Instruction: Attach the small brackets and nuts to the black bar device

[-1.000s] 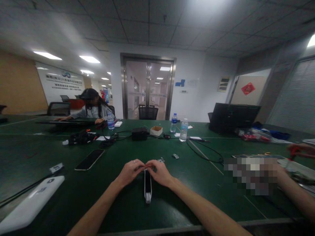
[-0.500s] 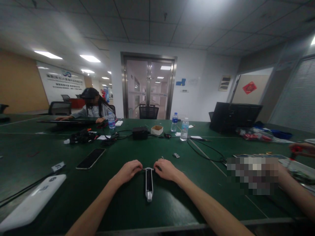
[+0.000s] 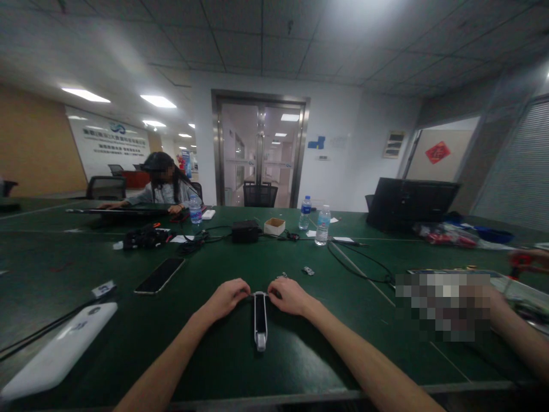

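Observation:
Between my hands a long, narrow device (image 3: pixel 261 320) lies on the green table, with a pale rim, a dark middle and a rounded light end towards me. My left hand (image 3: pixel 225 298) is closed, its thumb and fingers pinched beside the device's far left corner. On the other side, my right hand (image 3: pixel 289 296) is curled closed with fingertips at the far right corner. Whatever sits in either pinch is too small to make out. Just beyond my right hand is a small metallic piece (image 3: pixel 307 270).
A phone (image 3: pixel 160 276) and a white case-like object (image 3: pixel 64 349) lie to the left. Farther back are water bottles (image 3: pixel 322 226), a small box (image 3: pixel 274 226), a black adapter (image 3: pixel 245 232) and cables. At right, a co-worker's hand (image 3: pixel 532 260) holds a red tool. Another person sits opposite.
The whole view has shifted very slightly. Both of my hands and the narrow device keep their places; the co-worker's hand with the red tool at right has moved a little.

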`<state>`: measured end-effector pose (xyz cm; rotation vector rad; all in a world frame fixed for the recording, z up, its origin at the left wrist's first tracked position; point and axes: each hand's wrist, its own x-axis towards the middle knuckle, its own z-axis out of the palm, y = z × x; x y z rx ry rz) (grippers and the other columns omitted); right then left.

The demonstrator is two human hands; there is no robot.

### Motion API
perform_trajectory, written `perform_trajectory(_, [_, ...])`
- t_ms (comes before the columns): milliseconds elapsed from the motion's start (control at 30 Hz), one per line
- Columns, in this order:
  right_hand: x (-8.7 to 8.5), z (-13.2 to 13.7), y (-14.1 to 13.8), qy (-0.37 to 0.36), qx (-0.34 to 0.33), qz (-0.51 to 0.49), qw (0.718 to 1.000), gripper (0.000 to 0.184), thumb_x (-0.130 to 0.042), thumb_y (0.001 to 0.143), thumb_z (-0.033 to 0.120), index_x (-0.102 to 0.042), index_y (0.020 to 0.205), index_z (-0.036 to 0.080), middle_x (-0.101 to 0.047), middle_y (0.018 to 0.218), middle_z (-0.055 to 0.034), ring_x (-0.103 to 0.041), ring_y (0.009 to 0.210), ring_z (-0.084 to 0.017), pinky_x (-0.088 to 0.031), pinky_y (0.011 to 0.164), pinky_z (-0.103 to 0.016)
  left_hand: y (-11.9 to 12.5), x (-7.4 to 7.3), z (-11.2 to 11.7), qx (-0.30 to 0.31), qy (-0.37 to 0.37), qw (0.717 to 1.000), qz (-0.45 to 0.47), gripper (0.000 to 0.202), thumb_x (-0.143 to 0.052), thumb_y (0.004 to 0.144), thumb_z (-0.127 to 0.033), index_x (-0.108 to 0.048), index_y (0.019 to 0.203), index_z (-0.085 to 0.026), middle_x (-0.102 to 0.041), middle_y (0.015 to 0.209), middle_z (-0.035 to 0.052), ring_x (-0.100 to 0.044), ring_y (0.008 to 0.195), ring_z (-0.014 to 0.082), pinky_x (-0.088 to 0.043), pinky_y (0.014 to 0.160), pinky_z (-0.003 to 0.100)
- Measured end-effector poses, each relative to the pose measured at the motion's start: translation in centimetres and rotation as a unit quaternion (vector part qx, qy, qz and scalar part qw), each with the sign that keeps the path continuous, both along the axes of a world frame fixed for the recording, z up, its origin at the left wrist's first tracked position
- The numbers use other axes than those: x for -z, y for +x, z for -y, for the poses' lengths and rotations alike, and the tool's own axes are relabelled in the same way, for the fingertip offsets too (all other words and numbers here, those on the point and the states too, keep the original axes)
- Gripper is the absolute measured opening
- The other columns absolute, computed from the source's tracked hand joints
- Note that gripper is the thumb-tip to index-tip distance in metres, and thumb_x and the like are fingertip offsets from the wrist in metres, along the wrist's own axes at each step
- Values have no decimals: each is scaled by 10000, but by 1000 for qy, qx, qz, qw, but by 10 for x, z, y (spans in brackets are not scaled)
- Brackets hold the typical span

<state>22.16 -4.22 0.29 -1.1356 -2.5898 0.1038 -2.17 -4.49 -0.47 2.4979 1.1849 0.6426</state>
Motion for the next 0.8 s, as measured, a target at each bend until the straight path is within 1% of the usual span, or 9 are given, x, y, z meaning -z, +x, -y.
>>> perform_trajectory(100, [3, -2, 0, 5, 0, -5, 1000, 150, -509, 855, 233, -639, 907, 180, -655, 843, -41, -584, 803, -164, -404, 708, -251, 0, 2, -2, 4, 10, 1000, 1, 137, -486, 879, -165, -616, 916, -186, -616, 922, 22, -572, 859, 160, -434, 773, 257])
perform_trajectory(233, [5, -3, 1, 2, -2, -14, 1000, 148, -513, 855, 239, -638, 913, 183, -656, 851, -40, -586, 816, -166, -405, 713, -252, 0, 3, -1, 1, 3, 1000, 11, 140, -490, 872, -164, -619, 921, -188, -619, 930, 24, -571, 857, 160, -439, 759, 256])
perform_trajectory(400, [3, -2, 2, -8, -6, -20, 1000, 155, -515, 860, 251, -638, 924, 181, -654, 849, -40, -588, 806, -162, -408, 714, -251, 3, -3, 4, -16, -14, 1000, 7, 153, -497, 853, -172, -629, 929, -187, -625, 941, 29, -560, 831, 161, -443, 727, 254])
perform_trajectory(600, [-1, 1, 0, -16, -6, -19, 1000, 154, -533, 855, 256, -625, 949, 177, -652, 860, -39, -590, 797, -159, -415, 712, -251, 7, -9, 10, -31, -36, 999, 0, 168, -537, 823, -232, -639, 948, -185, -612, 940, 22, -522, 687, 131, -429, 617, 238])
perform_trajectory(800, [-4, 1, 1, -23, -2, -13, 1000, 158, -534, 860, 268, -633, 942, 176, -646, 862, -42, -588, 805, -162, -415, 703, -253, 8, -11, 12, -38, -45, 998, -3, 171, -539, 827, -270, -636, 941, -185, -603, 933, 28, -520, 705, 139, -436, 628, 245])
